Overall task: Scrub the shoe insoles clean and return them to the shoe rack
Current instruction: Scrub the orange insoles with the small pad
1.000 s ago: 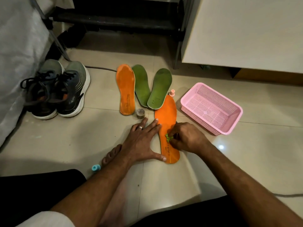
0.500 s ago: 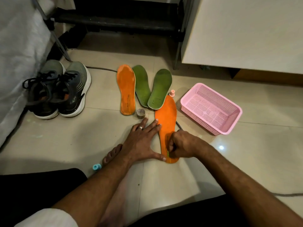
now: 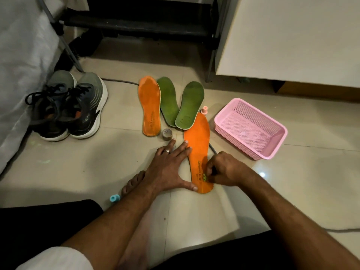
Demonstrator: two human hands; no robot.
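An orange insole [image 3: 197, 141] lies on the floor tiles in front of me. My left hand [image 3: 167, 166] lies flat beside it, fingers spread, thumb and fingertips pressing on its left edge. My right hand [image 3: 224, 169] grips a small brush with green bristles [image 3: 204, 177] and holds it against the heel end of the insole. A second orange insole [image 3: 150, 106] and two green insoles [image 3: 168, 100] [image 3: 190, 105] lie further back.
A pink plastic basket [image 3: 251, 129] stands to the right. A pair of grey sneakers [image 3: 68, 106] sits at the left by a white cloth. A small brown pot [image 3: 167, 134], a pink cap [image 3: 204, 110] and a blue cap [image 3: 114, 197] lie on the floor. A black rack [image 3: 140, 18] stands behind.
My right hand slid the brush from the middle of the insole down toward its heel. My left hand stayed in place.
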